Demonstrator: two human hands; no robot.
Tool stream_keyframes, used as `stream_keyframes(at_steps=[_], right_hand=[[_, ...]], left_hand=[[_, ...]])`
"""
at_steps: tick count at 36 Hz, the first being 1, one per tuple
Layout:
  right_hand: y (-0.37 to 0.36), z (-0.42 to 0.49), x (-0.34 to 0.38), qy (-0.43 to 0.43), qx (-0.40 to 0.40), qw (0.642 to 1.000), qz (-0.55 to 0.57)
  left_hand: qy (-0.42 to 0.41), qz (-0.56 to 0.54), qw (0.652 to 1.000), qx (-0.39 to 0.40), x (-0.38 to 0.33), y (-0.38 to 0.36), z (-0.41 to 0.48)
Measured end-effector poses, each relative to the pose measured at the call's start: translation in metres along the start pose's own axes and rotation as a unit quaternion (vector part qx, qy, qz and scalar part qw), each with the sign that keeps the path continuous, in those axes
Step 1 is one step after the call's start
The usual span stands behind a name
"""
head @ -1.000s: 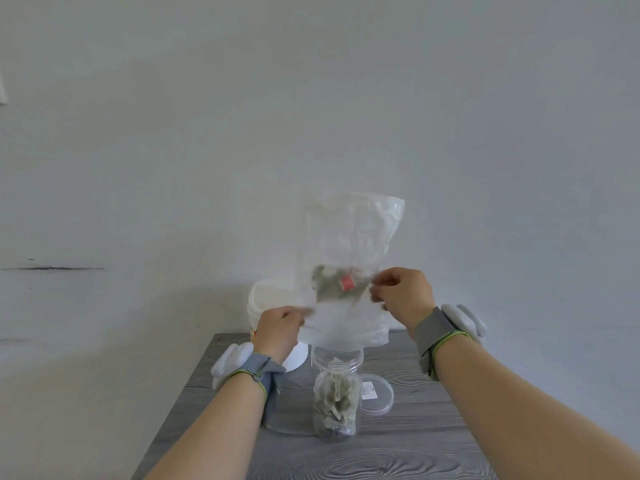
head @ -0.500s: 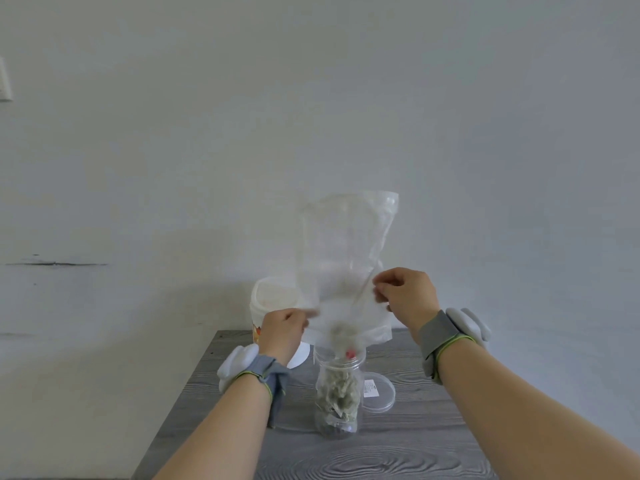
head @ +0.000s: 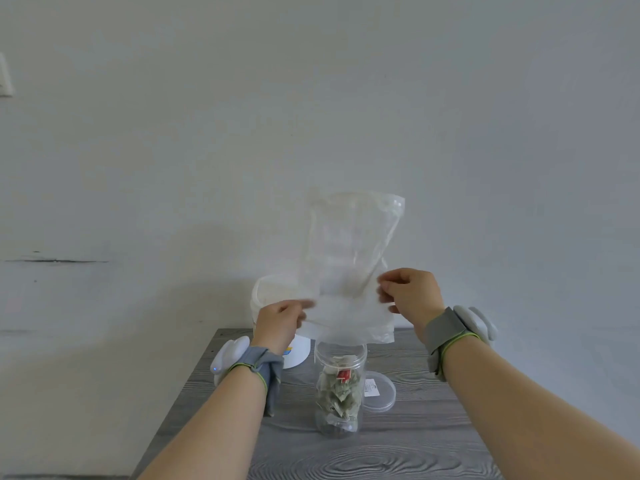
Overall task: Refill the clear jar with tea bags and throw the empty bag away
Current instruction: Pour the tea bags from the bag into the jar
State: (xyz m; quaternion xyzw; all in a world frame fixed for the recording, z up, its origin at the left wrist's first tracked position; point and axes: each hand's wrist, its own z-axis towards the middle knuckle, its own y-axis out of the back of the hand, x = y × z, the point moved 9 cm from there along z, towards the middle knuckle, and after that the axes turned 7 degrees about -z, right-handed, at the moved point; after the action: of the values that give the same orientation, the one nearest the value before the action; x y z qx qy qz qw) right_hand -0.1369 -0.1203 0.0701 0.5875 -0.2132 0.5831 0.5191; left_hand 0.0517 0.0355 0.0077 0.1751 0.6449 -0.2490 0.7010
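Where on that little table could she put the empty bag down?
The near part of the table, in front of the jar, is bare, and so is the strip right of the lid. Behind the jar it is crowded: the white tub and a white disc.

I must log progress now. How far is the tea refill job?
Done: the tea bags sit in the jar, and the plastic bag looks empty. In hand: left hand and right hand hold it upside down over the jar. Left: discard the bag; the lid lies beside the jar.
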Motion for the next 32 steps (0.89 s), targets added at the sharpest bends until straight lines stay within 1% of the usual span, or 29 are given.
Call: stream_keyframes(at_steps=[4, 9, 13, 15, 18, 20, 23, 28, 32], right_hand=[[-0.001, 0.004, -0.001, -0.021, 0.011, 0.999, 0.039], [-0.004, 0.009, -0.01, -0.069, 0.031, 0.992, 0.102], [-0.002, 0.009, -0.024, -0.125, 0.009, 0.974, 0.187], [0.0, 0.009, -0.037, -0.164, -0.014, 0.956, 0.241], [-0.002, 0.007, -0.061, -0.215, -0.032, 0.931, 0.293], [-0.007, 0.008, -0.075, -0.22, -0.023, 0.93, 0.294], [-0.012, 0.009, -0.095, -0.226, -0.022, 0.928, 0.295], [-0.032, 0.003, -0.123, -0.286, -0.017, 0.906, 0.313], [-0.049, 0.005, -0.131, -0.289, -0.01, 0.901, 0.323]], left_hand=[[0.004, -0.033, 0.999, -0.001, -0.004, 0.002, 0.005], [0.015, -0.096, 0.995, -0.012, -0.001, -0.001, 0.016], [0.032, -0.172, 0.984, -0.012, 0.001, -0.005, 0.013], [0.054, -0.166, 0.985, -0.002, 0.008, -0.008, 0.012], [0.077, -0.1, 0.992, 0.015, 0.024, -0.01, 0.01], [0.087, -0.082, 0.992, 0.026, 0.036, -0.011, 0.008], [0.106, -0.086, 0.99, 0.045, 0.049, -0.012, 0.002], [0.147, -0.108, 0.98, 0.076, 0.074, -0.016, -0.007], [0.175, -0.123, 0.973, 0.091, 0.091, -0.018, -0.005]])
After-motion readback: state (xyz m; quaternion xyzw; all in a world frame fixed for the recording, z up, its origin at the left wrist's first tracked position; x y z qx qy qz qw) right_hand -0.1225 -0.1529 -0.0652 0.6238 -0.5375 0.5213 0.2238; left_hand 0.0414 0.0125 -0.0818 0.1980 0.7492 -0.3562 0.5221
